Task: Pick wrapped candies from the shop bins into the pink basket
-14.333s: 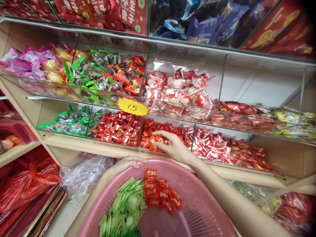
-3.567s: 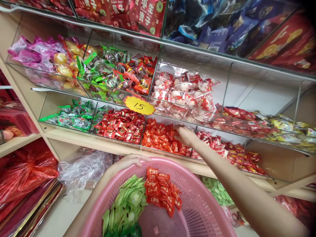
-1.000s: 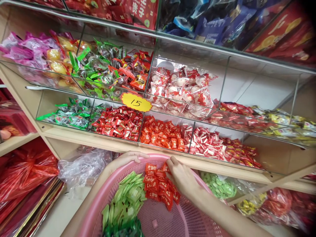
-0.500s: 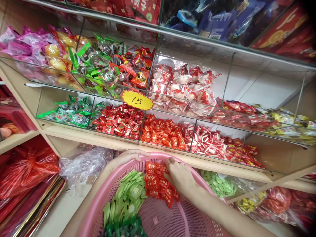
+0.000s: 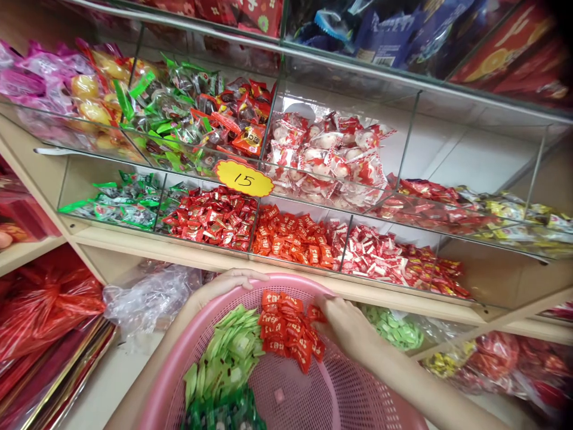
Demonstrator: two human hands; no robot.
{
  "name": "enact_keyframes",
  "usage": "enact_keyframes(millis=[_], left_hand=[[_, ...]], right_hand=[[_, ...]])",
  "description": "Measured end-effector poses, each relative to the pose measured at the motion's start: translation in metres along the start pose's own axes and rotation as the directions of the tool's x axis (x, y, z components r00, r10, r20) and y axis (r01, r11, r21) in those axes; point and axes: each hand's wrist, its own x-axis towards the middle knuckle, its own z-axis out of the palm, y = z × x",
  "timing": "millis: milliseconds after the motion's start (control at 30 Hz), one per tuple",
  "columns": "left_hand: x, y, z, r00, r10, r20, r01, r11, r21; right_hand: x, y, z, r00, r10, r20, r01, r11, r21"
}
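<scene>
A pink plastic basket (image 5: 331, 373) with perforated walls stands in front of the shelf. On its far left rim rests my left hand (image 5: 230, 285), fingers closed along the edge. My right hand (image 5: 342, 322) is inside the far right of the basket, its fingers closed on a red wrapped candy (image 5: 316, 313), partly hidden by them. Beside it, red wrapped candies (image 5: 286, 328) lie in a neat pile against the far wall. Light green packets (image 5: 228, 352) are heaped to the left, with dark green packets (image 5: 224, 411) nearer me.
Above the basket, clear bins hold red-orange candies (image 5: 293, 239), dark red candies (image 5: 212, 218) and red-and-white candies (image 5: 380, 257). A yellow price tag (image 5: 244, 178) reads 15. The wooden shelf edge (image 5: 179, 251) runs just beyond the rim. Plastic bags (image 5: 150, 298) lie below, left.
My right hand has shifted right, off the top of the red pile, to a candy at the pile's right side. My left hand stays on the rim. The view has shifted slightly.
</scene>
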Motion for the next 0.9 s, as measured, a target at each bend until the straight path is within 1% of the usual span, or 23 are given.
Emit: enact_keyframes(millis=[133,367,467,600,667,800,900], left_hand=[[-0.001,0.002,0.001,0.999,-0.036,0.008,0.036,0.999,-0.007],[0.001,0.0,0.0,1.0,-0.009,0.008,0.009,1.0,0.001],[0.0,0.001,0.0,1.0,0.007,0.007,-0.007,1.0,-0.005],[-0.002,0.003,0.001,1.0,0.02,-0.005,-0.02,1.0,-0.006],[-0.001,0.003,0.001,1.0,0.018,0.0,-0.018,1.0,0.001],[0.001,0.001,0.0,1.0,0.002,0.003,-0.002,1.0,0.007],[0.003,-0.002,-0.001,0.999,-0.037,0.012,0.037,0.999,-0.014]], right_hand=[[-0.002,-0.003,0.006,0.996,-0.016,0.092,0.015,1.0,0.009],[0.005,-0.012,0.003,0.993,0.038,0.112,-0.036,0.999,-0.015],[0.004,-0.011,0.009,0.996,0.033,0.085,-0.032,0.999,-0.004],[0.0,-0.004,0.019,0.999,-0.031,0.006,0.031,0.999,0.041],[-0.002,-0.002,0.019,0.999,-0.048,-0.004,0.048,0.997,0.063],[-0.003,-0.002,0.019,0.999,-0.032,0.006,0.032,0.998,0.047],[-0.003,-0.002,0.026,0.999,-0.03,-0.034,0.031,0.999,0.02]])
